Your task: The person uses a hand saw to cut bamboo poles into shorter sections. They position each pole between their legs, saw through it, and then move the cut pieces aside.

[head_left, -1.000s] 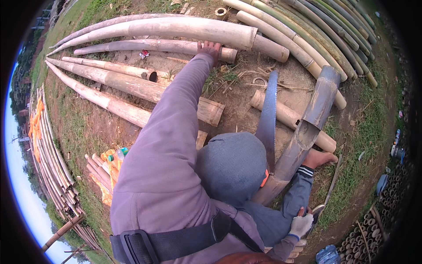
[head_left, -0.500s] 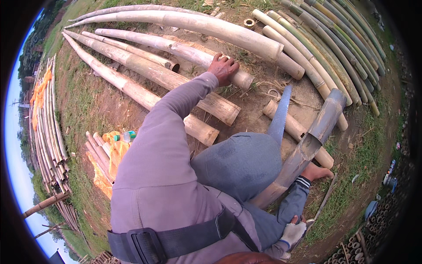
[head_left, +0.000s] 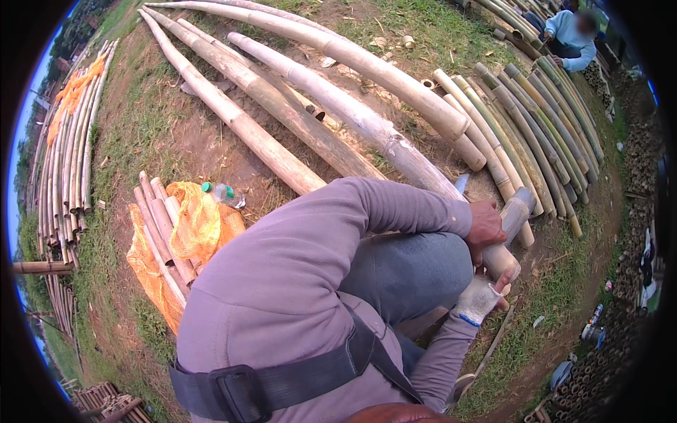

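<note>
Bamboo pole, left fingers clasping, right fingers touching

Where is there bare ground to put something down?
There's bare dirt between the orange netting and the nearest long pole, and open grass right of the gloved right hand. It's crowded around the left hand, where bamboo ends bunch, and in the pole stack beyond.

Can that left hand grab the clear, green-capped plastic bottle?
Probably not: the bare left hand is on the long, pale bamboo pole, while the clear, green-capped plastic bottle lies far off to the left.
</note>
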The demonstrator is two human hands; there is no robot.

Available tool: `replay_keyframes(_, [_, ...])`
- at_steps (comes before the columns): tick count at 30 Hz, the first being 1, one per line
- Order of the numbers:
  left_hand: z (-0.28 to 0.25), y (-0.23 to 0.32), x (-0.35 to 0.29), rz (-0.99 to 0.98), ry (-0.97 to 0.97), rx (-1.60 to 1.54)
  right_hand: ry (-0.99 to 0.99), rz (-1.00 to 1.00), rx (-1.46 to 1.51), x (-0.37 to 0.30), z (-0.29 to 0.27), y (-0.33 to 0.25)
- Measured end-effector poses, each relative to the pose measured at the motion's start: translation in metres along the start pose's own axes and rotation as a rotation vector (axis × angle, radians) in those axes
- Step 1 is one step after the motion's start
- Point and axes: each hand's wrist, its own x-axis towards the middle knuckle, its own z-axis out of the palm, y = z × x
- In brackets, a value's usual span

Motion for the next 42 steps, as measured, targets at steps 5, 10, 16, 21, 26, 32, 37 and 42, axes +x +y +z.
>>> replay_keyframes(5, [0.005, -0.008, -0.039, -0.174, 0.836, -0.204, 0.101, 0.241, 0.191, 0.024, -0.033, -0.042])
replay_keyframes(10, [0.028, -0.098, -0.181, -0.848, 1.646, 0.028, 0.125, -0.031, 0.049, 0.019, -0.102, -0.139])
replay_keyframes(16, [0.077, -0.169, -0.244, -1.04, 1.743, -2.006, 0.153, -0.241, -0.1, 0.014, -0.161, -0.185])
replay_keyframes(21, [0.075, -0.205, -0.195, -0.498, 1.918, -2.18, 0.157, -0.213, -0.149, 0.015, -0.182, -0.169])
replay_keyframes(26, [0.014, -0.179, -0.187, -0.124, 1.936, -2.035, 0.169, -0.19, -0.188, 0.005, -0.204, -0.171])
replay_keyframes(32, [-0.163, -0.118, -0.249, 0.291, 1.839, -1.474, 0.29, -0.064, -0.242, -0.007, -0.212, -0.132])
replay_keyframes(37, [-0.276, -0.047, -0.281, 0.294, 1.799, -1.042, 0.29, -0.064, -0.434, -0.022, -0.175, -0.097])
replay_keyframes(42, [-0.374, 0.025, -0.291, 0.348, 1.609, -0.801, 0.142, -0.141, -0.402, -0.003, -0.162, -0.083])
